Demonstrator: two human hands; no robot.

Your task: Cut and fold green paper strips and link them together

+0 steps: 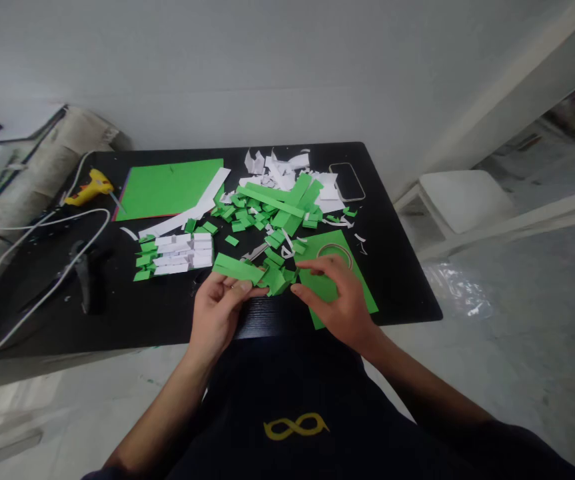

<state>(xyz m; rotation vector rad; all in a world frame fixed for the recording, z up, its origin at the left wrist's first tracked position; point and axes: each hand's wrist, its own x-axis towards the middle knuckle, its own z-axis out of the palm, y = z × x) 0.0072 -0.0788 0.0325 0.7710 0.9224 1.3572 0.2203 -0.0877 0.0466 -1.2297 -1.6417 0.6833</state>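
Observation:
My left hand (218, 305) pinches a green paper strip (236, 267) between thumb and fingers, just above the table's near edge. Folded green paper pieces (278, 277) cluster at the strip's right end; whether they are joined to it I cannot tell. My right hand (340, 300) has its thumb and forefinger apart, close to the right side of that cluster, with nothing visible between them. Beneath the right hand lies a green sheet (354, 287) with a ring-shaped object (334, 248) on it. Scissors (254, 252), partly hidden, lie behind the cluster.
On the black table (262, 320), a block of white and green folded paper (184, 253) sits left. Behind are loose green pieces (242, 219), white scraps (280, 173), a green sheet stack (167, 187) and a phone-like object (347, 181). A yellow glue gun (91, 188) and white cable (42, 215) are far left.

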